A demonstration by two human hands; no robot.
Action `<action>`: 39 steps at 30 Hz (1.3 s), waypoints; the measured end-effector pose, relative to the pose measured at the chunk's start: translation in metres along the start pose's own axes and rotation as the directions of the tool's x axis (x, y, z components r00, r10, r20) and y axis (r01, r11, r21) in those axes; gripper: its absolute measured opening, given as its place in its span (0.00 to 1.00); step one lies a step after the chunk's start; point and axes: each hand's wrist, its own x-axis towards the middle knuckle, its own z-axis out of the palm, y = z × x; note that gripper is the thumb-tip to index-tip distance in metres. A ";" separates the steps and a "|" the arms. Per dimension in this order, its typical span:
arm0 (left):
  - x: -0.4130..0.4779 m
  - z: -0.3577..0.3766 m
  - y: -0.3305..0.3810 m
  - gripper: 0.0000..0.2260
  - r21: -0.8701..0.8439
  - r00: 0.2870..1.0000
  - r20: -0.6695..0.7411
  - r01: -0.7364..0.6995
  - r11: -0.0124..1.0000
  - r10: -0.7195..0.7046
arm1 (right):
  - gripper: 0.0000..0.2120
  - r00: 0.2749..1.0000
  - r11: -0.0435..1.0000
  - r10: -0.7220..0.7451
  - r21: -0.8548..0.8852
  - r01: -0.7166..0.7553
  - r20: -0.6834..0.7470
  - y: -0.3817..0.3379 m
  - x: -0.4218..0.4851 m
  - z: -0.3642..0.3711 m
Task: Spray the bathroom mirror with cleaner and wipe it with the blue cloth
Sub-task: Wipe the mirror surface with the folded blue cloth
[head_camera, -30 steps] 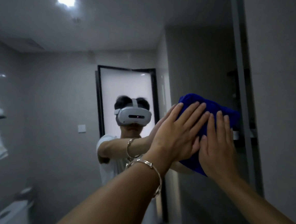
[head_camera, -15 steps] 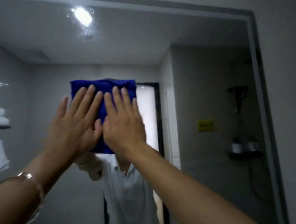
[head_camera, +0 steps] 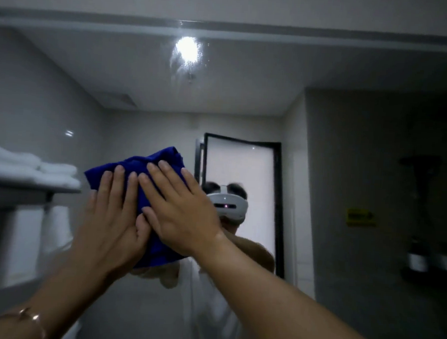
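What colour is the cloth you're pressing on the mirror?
Solid deep blue, no pattern; the soft crumpled cloth shows best in the head view.

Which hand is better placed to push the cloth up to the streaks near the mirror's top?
Probably right. The right hand lies flat on the cloth almost directly below the streaks; the left hand sits lower and further left.

Cloth [head_camera: 137, 162] half hidden.
Left hand [head_camera: 110, 230] and right hand [head_camera: 183, 219] cover its middle; the yellow sign [head_camera: 359, 216] is unreadable; towels [head_camera: 31, 167] are cut off at left.

Crumpled blue cloth [head_camera: 163, 163] against mirror [head_camera: 247, 98]
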 end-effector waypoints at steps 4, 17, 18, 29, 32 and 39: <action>0.069 -0.015 0.054 0.30 -0.065 0.996 -0.086 -0.015 0.998 0.010 | 0.27 0.996 0.995 0.087 -0.050 -0.088 -0.029 0.073 0.018 -0.033; 0.110 -0.010 0.314 0.30 -0.067 0.932 -0.148 -0.343 0.937 0.330 | 0.30 0.884 0.890 0.450 -0.018 -0.455 -0.125 0.266 -0.149 -0.058; 0.102 -0.007 0.331 0.30 -0.070 0.924 -0.142 -0.366 0.928 0.354 | 0.30 0.875 0.883 0.467 0.003 -0.470 -0.128 0.273 -0.169 -0.056; 0.001 0.033 0.475 0.28 -0.073 0.823 -0.102 -0.566 0.821 0.558 | 0.26 0.760 0.768 0.636 0.014 -0.640 -0.133 0.302 -0.368 -0.032; -0.022 0.041 0.501 0.28 -0.083 0.803 -0.088 -0.596 0.799 0.590 | 0.27 0.740 0.745 0.661 -0.008 -0.667 -0.124 0.302 -0.407 -0.027; -0.017 0.041 0.504 0.28 -0.090 0.757 -0.035 -0.652 0.753 0.652 | 0.27 0.768 0.773 0.631 0.004 -0.635 -0.113 0.308 -0.416 -0.025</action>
